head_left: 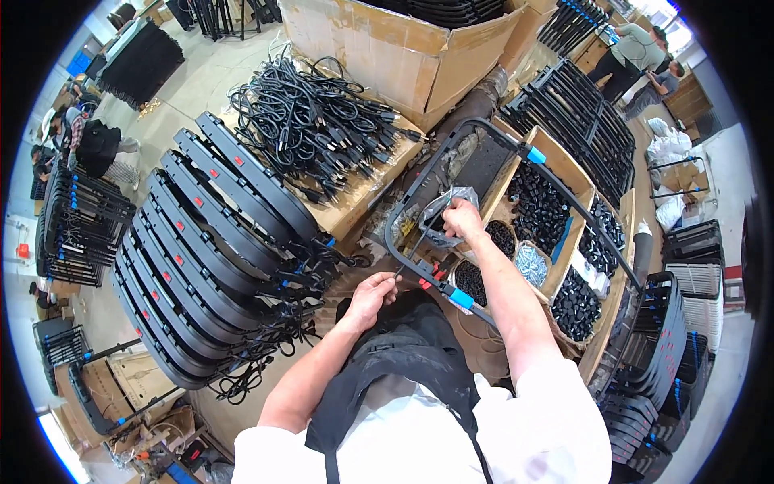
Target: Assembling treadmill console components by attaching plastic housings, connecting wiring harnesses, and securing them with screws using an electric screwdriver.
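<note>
A black tubular frame [393, 226] with rounded corners and blue bands lies across the bench in front of me. My left hand [372, 298] is closed in a pinch at its near left corner, on the end of a thin dark rod or cord [413, 252]. This piece slants up inside the frame toward my right hand [462, 219]. My right hand is closed above the frame's opening, beside a clear plastic bag [439, 240]; what its fingers grip is hidden. Red clips [431, 277] sit on the frame's near bar.
Bins of black plastic parts [538, 206] and a bag of silver screws [530, 264] stand right of the frame. Black power cords [322, 121] are heaped on a carton at the left. Stacked curved black panels [205, 250] fill the near left. A big cardboard box [363, 52] stands ahead.
</note>
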The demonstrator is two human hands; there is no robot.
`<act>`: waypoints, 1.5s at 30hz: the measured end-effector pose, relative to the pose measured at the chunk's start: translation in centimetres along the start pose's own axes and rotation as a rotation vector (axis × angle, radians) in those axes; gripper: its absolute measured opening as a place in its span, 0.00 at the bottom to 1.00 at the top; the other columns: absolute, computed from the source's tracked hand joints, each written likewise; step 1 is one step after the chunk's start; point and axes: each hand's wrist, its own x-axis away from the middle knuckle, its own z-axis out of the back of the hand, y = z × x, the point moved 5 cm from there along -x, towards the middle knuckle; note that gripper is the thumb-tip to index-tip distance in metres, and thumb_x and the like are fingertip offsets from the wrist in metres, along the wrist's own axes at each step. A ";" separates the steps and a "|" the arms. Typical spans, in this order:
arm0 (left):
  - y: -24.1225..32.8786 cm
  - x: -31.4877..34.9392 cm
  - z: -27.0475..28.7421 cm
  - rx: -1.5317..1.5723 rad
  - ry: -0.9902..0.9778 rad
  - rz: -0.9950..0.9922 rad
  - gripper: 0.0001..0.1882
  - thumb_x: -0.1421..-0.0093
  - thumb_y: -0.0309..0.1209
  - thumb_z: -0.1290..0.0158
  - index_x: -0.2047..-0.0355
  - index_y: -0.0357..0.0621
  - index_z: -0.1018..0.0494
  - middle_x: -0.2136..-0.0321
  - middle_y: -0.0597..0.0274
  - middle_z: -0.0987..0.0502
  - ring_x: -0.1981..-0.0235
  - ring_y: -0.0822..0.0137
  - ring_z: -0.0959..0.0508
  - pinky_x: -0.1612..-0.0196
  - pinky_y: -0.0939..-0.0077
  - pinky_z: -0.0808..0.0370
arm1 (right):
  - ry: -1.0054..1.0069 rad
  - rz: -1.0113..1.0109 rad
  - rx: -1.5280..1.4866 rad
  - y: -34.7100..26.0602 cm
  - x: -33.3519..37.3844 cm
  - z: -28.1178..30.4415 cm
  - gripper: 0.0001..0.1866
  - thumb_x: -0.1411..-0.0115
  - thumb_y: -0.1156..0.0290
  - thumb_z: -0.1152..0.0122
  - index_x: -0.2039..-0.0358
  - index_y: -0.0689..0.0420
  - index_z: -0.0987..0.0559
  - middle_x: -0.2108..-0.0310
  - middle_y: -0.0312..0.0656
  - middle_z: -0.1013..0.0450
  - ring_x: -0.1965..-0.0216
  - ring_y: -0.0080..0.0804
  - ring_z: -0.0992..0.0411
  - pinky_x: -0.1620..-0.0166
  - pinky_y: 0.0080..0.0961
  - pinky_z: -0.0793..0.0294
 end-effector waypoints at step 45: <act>-0.7 -0.9 -1.1 0.190 -0.049 0.108 0.06 0.30 0.32 0.42 0.57 0.45 0.21 0.68 0.68 0.20 0.66 0.71 0.22 0.60 0.73 0.25 | 0.309 0.182 -0.188 5.7 2.8 -1.3 0.12 0.34 0.75 0.40 0.51 0.59 0.29 0.64 0.41 0.24 0.70 0.28 0.23 0.69 0.29 0.21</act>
